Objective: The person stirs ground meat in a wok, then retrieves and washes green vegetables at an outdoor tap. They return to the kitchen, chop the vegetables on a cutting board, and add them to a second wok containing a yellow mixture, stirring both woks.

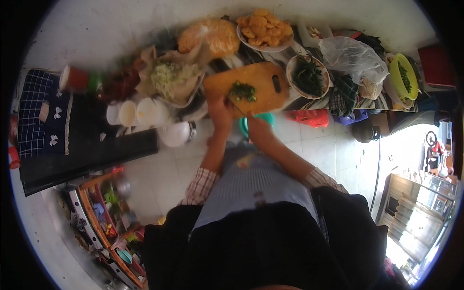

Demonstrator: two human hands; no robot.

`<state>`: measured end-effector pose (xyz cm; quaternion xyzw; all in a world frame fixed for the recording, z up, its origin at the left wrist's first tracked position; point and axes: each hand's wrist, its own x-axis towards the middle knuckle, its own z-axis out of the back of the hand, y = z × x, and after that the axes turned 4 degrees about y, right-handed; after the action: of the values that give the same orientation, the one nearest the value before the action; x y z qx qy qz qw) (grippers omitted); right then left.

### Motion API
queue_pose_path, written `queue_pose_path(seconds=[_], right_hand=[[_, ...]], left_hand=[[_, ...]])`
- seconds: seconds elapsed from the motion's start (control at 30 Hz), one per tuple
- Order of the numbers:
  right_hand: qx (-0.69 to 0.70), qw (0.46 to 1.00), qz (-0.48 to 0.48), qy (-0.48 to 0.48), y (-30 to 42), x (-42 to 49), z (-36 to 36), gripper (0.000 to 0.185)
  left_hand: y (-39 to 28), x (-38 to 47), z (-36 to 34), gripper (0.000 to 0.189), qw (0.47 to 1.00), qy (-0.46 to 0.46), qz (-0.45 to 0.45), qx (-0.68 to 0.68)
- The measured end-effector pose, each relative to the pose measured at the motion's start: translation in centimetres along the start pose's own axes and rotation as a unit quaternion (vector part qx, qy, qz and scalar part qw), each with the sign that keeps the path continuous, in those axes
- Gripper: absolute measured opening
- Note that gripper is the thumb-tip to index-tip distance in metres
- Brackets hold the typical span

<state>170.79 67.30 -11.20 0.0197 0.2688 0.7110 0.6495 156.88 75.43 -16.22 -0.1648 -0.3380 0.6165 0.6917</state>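
Note:
A wooden cutting board [259,78] lies on the counter before me, with a small heap of chopped green vegetable [242,91] on it. My right hand [258,127] grips a knife at the board's near edge, its blade [239,108] slanting up and left towards the heap. At the board's near left corner is my left hand [220,111], beside the blade; its fingertips are partly hidden, and whether they hold a piece cannot be told. A plate of long green chillies [308,77] stands right of the board. Shredded pale green vegetable [170,78] lies in a paper-lined tray on the left.
Behind the board are a plate of fried food [264,27] and a bulging plastic bag of orange food [210,36]. White cups [127,113] stand at the left edge. Below the counter are a turquoise basin [266,119] and a red plastic bag [308,117]. A yellow-green bowl [403,76] sits far right.

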Motion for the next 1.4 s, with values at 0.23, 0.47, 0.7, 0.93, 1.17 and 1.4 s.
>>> queue_pose_path(seconds=[0.23, 0.47, 0.7, 0.93, 1.17, 1.4], right_hand=[[-0.010, 0.996, -0.006, -0.085, 2.5, 4.2, -1.3, 0.027], [0.018, 0.997, -0.054, 0.052, -0.4, 1.1, -1.0, 0.034], [0.018, 0.997, 0.010, -0.079, -0.5, -0.2, -0.4, 0.032], [0.008, 0.998, 0.018, -0.068, -1.2, -0.9, -1.3, 0.034], [0.083, 0.996, -0.009, -0.025, 0.8, 2.2, -1.6, 0.033], [0.093, 0.995, -0.035, 0.031, 0.4, 2.7, 0.0, 0.032]], left_hand=[[0.4, 0.0, 0.4, 0.009, 0.999, 0.015, 0.018, -0.029], [0.1, -0.6, 0.0, 0.025, 0.999, -0.019, 0.018, -0.042], [-0.4, -0.3, 0.7, 0.027, 0.999, 0.013, -0.052, -0.004], [-0.4, -0.4, 0.3, 0.026, 0.996, -0.012, -0.085, -0.012], [0.6, -0.7, 0.2, 0.024, 0.998, 0.027, -0.054, 0.000], [-0.3, -0.6, 3.4, 0.015, 0.997, -0.025, 0.014, -0.077]])
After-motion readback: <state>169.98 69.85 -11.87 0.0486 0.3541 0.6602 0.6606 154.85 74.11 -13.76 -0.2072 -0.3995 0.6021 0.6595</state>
